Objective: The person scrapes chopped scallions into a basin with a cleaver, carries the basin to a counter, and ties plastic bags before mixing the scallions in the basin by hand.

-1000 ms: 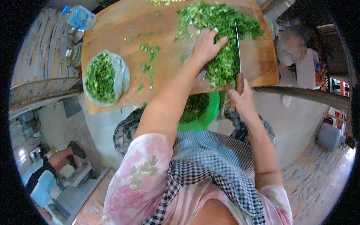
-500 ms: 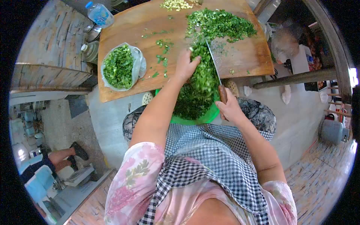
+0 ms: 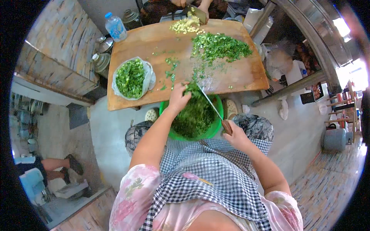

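My right hand (image 3: 236, 135) is closed round the wooden handle of a knife (image 3: 211, 102), its blade slanting up and left to the board's near edge. Beside the blade tip, my left hand (image 3: 179, 99) has its fingers bent against a clump of chopped greens (image 3: 190, 89). Between my knees, under both hands, a green basin (image 3: 220, 111) holds a dark heap of chopped greens, blurred where pieces fall. A larger pile of chopped greens (image 3: 221, 47) lies on the wooden board (image 3: 154, 36). To the left sits a plastic bag (image 3: 148, 79) full of chopped greens.
Across the board, another person's hand (image 3: 203, 10) is at a cleaver (image 3: 197, 14) over pale yellow chopped bits (image 3: 185, 26). A water bottle (image 3: 115, 27) and a jar (image 3: 101, 61) stand at the left edge. A grey gas cylinder (image 3: 334, 139) stands at right.
My hands and the knife have come back off the board toward me, over the basin. Greens between them have dropped into it. The other person's hands and cleaver now show.
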`<state>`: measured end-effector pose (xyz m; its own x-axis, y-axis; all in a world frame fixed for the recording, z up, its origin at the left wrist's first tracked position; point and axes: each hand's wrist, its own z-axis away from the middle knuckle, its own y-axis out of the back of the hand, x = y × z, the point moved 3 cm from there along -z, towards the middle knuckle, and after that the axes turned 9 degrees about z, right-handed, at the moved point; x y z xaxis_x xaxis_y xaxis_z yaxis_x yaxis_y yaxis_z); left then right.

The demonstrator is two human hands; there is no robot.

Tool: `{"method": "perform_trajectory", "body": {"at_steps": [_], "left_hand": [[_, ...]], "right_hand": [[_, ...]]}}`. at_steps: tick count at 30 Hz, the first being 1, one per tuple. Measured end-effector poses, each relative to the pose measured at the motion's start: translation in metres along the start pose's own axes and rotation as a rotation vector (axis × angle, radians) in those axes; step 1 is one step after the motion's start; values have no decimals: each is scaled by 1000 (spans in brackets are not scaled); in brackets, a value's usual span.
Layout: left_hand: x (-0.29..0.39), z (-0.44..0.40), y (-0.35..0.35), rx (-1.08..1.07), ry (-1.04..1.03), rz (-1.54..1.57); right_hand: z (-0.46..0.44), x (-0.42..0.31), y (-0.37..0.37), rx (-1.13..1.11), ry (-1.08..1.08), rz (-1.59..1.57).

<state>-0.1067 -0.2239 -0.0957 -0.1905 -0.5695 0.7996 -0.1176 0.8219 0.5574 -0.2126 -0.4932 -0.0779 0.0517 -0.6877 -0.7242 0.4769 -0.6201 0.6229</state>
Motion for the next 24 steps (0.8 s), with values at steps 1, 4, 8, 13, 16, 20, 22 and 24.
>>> {"method": "perform_trajectory", "body": {"at_steps": [1, 4, 8, 13, 16, 20, 22, 24], "left_hand": [[-5, -3, 3, 21, -7, -12], [-17, -12, 14, 174, 67, -133], [-21, -30, 20, 360, 134, -355], [-53, -90, 3, 341, 120, -455], [-58, -139, -6, 293, 109, -397], [-67, -211, -30, 218, 18, -311], [-65, -242, -47, 150, -13, -268], [-59, -268, -66, 57, -50, -185]], "right_hand": [[4, 0, 9, -15, -5, -1], [-3, 7, 38, 11, -65, -64], [-43, 41, 77, 366, 56, -57], [-139, 169, 126, 580, -111, 34], [-187, 214, 157, 578, -192, -16], [-238, 204, 185, 519, -232, -74], [-259, 190, 191, 464, -196, -69], [-273, 177, 193, 424, -83, -37]]}}
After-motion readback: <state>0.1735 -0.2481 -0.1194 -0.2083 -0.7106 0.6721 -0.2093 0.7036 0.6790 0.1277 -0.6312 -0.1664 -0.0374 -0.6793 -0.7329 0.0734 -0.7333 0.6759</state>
